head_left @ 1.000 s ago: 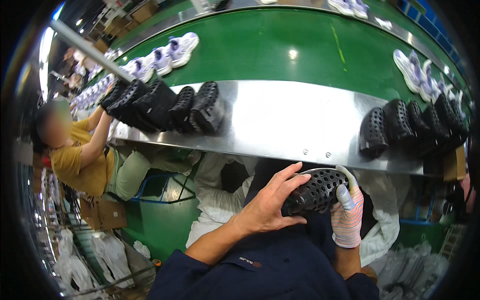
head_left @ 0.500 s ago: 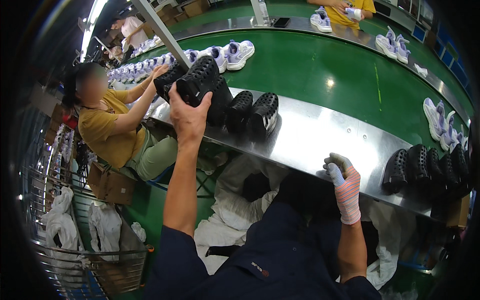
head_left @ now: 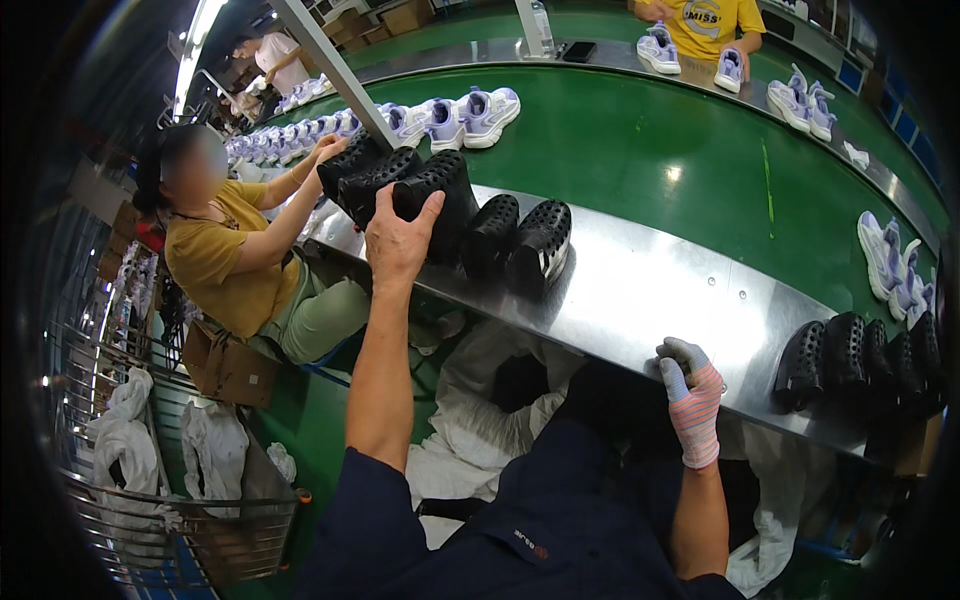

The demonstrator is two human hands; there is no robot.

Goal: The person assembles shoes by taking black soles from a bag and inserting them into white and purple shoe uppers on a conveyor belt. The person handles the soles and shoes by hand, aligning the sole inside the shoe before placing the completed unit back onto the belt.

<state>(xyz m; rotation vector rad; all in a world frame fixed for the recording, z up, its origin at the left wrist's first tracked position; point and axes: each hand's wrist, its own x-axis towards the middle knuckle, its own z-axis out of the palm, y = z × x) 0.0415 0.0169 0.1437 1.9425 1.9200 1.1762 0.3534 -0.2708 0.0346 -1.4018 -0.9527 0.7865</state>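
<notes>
Lower than in the earlier frame, the left hand point(head_left: 398, 243) now has a black perforated shoe point(head_left: 440, 172) down in the row at the left of the metal table point(head_left: 650, 280), thumb and fingers pinching its near end. Its long axis runs away from that hand, toward the far right. Well apart, the right hand point(head_left: 692, 405) (gloved, fingers half curled) hangs by the table's near edge; whether it holds anything I cannot tell. Neighbouring black shoes point(head_left: 541, 235) crowd both sides, a grey post point(head_left: 335, 70) stands beyond, and a co-worker point(head_left: 225, 232) reaches to the leftmost shoe.
</notes>
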